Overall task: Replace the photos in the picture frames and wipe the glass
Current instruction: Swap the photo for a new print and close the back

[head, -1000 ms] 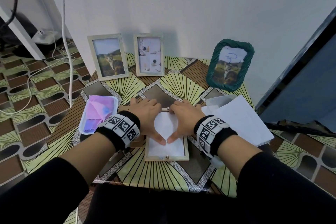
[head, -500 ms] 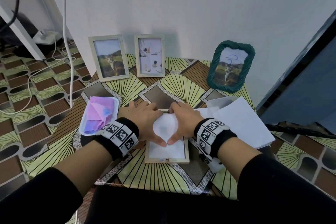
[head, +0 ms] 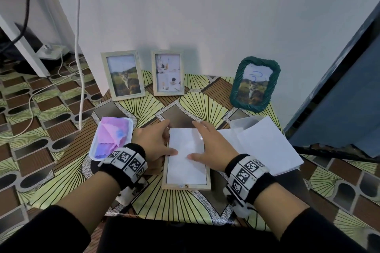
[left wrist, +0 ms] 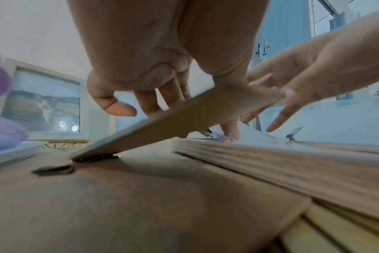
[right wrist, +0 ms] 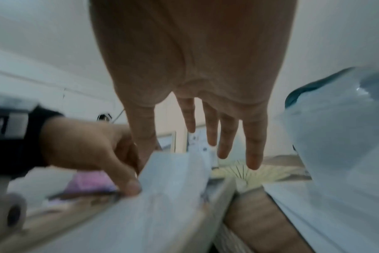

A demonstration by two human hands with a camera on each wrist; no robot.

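A light wooden frame lies face down in the middle of the table, with a white sheet in its opening. The sheet's far end covers the frame's top rail. My left hand grips the sheet's left edge, thumb on top and fingers curled at the far left corner. My right hand lies on the right side, fingers straight and spread, thumb pressing on the sheet. The frame's brown backing board, with its stand raised, lies under my left wrist.
A white tray holding a pink and purple cloth sits left of my hands. Loose white papers lie on the right. Two pale frames and a green braided frame lean against the wall.
My hands have moved apart towards the sheet's sides. The bulge in the sheet between my thumbs has flattened, and the sheet now reaches over the frame's far rail.
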